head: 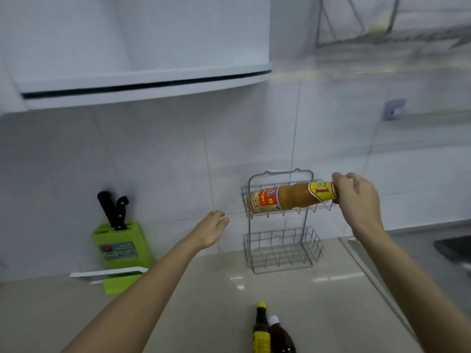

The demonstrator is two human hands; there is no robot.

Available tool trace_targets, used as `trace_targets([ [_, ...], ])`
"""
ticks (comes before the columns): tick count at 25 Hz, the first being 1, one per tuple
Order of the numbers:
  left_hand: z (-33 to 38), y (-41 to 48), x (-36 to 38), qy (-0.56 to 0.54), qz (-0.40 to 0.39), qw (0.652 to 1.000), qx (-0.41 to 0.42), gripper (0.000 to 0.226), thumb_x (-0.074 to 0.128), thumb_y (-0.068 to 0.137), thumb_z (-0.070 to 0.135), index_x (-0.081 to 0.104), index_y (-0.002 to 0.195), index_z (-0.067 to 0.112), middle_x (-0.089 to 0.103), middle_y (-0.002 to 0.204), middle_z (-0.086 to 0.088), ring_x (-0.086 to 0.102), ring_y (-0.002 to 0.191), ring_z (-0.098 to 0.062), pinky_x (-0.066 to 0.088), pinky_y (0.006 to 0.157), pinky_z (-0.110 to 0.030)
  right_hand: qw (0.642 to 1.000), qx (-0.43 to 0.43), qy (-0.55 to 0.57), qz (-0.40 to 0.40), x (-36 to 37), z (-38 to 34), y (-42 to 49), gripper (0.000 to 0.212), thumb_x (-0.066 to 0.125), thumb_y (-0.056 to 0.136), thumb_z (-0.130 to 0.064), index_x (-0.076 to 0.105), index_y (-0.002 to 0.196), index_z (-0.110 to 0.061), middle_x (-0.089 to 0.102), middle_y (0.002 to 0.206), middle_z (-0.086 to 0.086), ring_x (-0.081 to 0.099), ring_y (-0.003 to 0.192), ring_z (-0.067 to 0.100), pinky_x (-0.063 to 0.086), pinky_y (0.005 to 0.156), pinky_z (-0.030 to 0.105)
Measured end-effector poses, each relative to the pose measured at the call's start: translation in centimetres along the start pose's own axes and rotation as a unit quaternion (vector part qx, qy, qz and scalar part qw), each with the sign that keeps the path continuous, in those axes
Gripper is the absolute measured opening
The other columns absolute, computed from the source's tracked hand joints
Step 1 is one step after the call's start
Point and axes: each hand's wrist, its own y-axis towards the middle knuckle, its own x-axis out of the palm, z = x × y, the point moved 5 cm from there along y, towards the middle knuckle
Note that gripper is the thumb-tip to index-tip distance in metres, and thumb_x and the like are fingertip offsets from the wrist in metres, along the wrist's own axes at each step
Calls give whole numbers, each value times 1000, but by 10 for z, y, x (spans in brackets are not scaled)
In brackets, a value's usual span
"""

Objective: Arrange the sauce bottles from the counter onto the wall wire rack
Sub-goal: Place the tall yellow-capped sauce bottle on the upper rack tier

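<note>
A grey two-tier wire rack (280,253) hangs on the tiled wall above the counter. My right hand (356,197) grips the neck of an orange sauce bottle (288,197) with a red and yellow label, holding it sideways in front of the rack's upper basket. My left hand (211,230) is stretched toward the wall left of the rack, fingers relaxed and holding nothing. Two more bottles stand on the counter at the bottom edge: a dark bottle with a yellow cap (260,327) and a brown bottle with a white cap (279,337).
A green knife block (122,245) with black-handled knives stands at the left against the wall, with a white and green board (109,276) in front of it. A sink (451,248) lies at the right. A white cabinet (142,47) hangs overhead, and a dish rack (382,34) is mounted upper right.
</note>
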Motion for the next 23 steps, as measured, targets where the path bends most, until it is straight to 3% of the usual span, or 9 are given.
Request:
trace_targets([
  [2, 8, 11, -3, -3, 11, 1000, 20, 50, 29, 104, 33, 36, 144, 5, 39, 151, -14, 36, 140, -25, 27, 115, -33, 998, -33, -24, 37, -10, -21, 20, 39, 48, 91, -36, 45, 59, -14, 53, 60, 8, 47, 61, 25, 35, 54, 32],
  [6, 6, 25, 1, -20, 20, 999, 26, 47, 32, 103, 32, 40, 141, 5, 43, 147, -14, 40, 136, -23, 28, 112, -29, 998, -49, -19, 37, 4, -30, 49, 39, 50, 92, -37, 46, 63, -11, 58, 67, 16, 53, 67, 29, 37, 56, 33],
  [12, 2, 34, 5, -56, 22, 998, 29, 45, 33, 103, 31, 40, 141, 7, 43, 147, -11, 40, 137, -22, 28, 110, -25, 990, -102, -86, -35, 50, -44, 81, 44, 50, 89, -45, 51, 75, -4, 59, 73, 19, 54, 73, 33, 37, 57, 33],
  [14, 2, 35, 5, -77, 20, 997, 25, 46, 32, 103, 32, 38, 143, 8, 41, 150, -9, 37, 139, -20, 26, 110, -25, 985, -116, -89, -94, 69, -51, 93, 41, 51, 87, -52, 51, 81, -12, 60, 76, 12, 57, 75, 29, 38, 56, 31],
  [17, 5, 36, 9, -201, 14, 979, -6, 51, 28, 103, 39, 30, 149, 17, 31, 155, 1, 28, 144, -16, 18, 117, -28, 966, -132, -113, -191, 98, -61, 98, 39, 55, 87, -53, 54, 95, -16, 62, 83, 9, 64, 76, 27, 51, 59, 33],
  [19, 9, 39, 17, -302, 11, 953, -28, 56, 25, 101, 49, 24, 151, 25, 23, 159, 8, 21, 147, -12, 13, 123, -35, 961, -131, -74, -231, 111, -70, 94, 36, 59, 86, -49, 53, 90, -14, 62, 81, 10, 67, 75, 28, 60, 57, 40],
  [21, 17, 42, 27, -365, 4, 930, -30, 62, 22, 98, 57, 17, 152, 28, 17, 162, 9, 19, 148, -10, 14, 124, -41, 962, -140, -38, -231, 119, -74, 90, 40, 63, 83, -50, 53, 88, -11, 63, 81, 11, 67, 79, 27, 60, 61, 46],
  [23, 31, 42, 30, -417, -4, 908, -26, 64, 19, 98, 57, 12, 153, 27, 18, 161, 8, 20, 148, -10, 17, 124, -40, 959, -115, 1, -258, 133, -67, 82, 39, 66, 83, -47, 56, 95, -11, 63, 84, 7, 64, 82, 21, 57, 69, 42],
])
